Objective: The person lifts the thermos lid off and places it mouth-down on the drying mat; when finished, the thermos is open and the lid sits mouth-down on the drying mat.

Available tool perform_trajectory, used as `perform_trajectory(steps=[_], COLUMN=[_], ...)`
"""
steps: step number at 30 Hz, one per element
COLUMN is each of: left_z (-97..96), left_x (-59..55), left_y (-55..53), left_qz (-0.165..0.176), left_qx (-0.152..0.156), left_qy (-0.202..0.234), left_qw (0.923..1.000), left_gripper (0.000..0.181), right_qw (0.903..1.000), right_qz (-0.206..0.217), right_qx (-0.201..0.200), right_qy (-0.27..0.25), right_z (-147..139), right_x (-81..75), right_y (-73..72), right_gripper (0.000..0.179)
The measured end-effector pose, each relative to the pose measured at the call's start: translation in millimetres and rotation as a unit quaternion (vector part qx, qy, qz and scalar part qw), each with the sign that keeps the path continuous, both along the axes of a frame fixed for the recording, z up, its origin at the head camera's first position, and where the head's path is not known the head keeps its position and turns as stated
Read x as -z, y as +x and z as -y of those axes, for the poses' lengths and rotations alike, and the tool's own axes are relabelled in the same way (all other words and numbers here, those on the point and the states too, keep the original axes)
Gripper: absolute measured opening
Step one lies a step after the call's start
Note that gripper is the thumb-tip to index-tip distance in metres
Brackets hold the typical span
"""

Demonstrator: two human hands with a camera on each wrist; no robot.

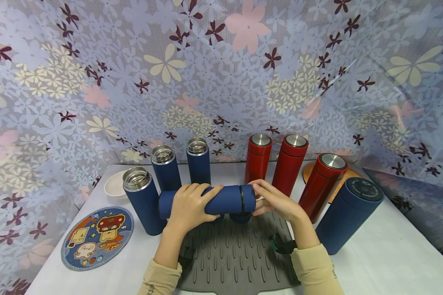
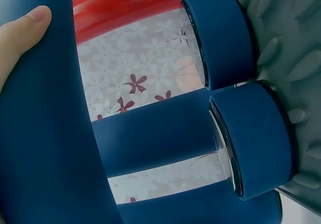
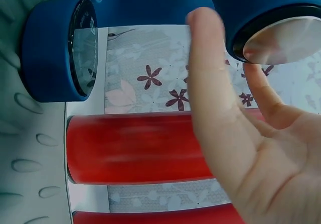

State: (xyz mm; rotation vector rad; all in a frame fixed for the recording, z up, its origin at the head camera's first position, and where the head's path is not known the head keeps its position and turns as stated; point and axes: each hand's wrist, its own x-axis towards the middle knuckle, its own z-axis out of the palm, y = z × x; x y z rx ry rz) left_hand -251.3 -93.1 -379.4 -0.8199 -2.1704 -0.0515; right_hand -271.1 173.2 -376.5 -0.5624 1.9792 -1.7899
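Note:
My left hand (image 1: 192, 205) grips a blue thermos bottle (image 1: 225, 199) around its body, and the bottle lies sideways in the air over the grey mat (image 1: 225, 262). Its blue lid (image 1: 248, 198) is on, pointing right, and a shiny disc (image 3: 286, 40) caps its end. My right hand (image 1: 278, 203) is at that lid with fingers spread; in the right wrist view its thumb (image 3: 208, 68) stands apart from the lid and a fingertip is right at the rim. Below the bottle, loose blue lids (image 2: 258, 138) sit on the mat, partly hidden in the head view.
Uncapped blue bottles (image 1: 142, 205) stand on the left, near a round cartoon mat (image 1: 97, 237) and a white bowl (image 1: 114, 185). Red bottles (image 1: 258, 159) and a lidded blue bottle (image 1: 348, 217) stand on the right, with a wooden board (image 1: 308, 172) behind them.

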Motion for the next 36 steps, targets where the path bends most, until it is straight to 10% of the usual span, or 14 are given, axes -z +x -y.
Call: perform_trajectory(steps=[18,36], left_z=[-1.1,-1.0], left_x=[-0.6,-1.2], left_y=[1.3,1.8], left_qz=[0.005,0.008], left_qx=[0.003,0.003], left_qy=[0.002,0.001], left_qw=[1.0,1.0], left_gripper=[0.078,0.079], right_qw=[0.9988,0.9997], right_qz=[-0.047,0.014], right_qx=[0.009,0.021], right_qy=[0.005,-0.002], right_z=[-3.4,0.6], right_x=[1.7,0.2], right_y=[-0.4,-0.3], right_gripper=[0.057,0.047])
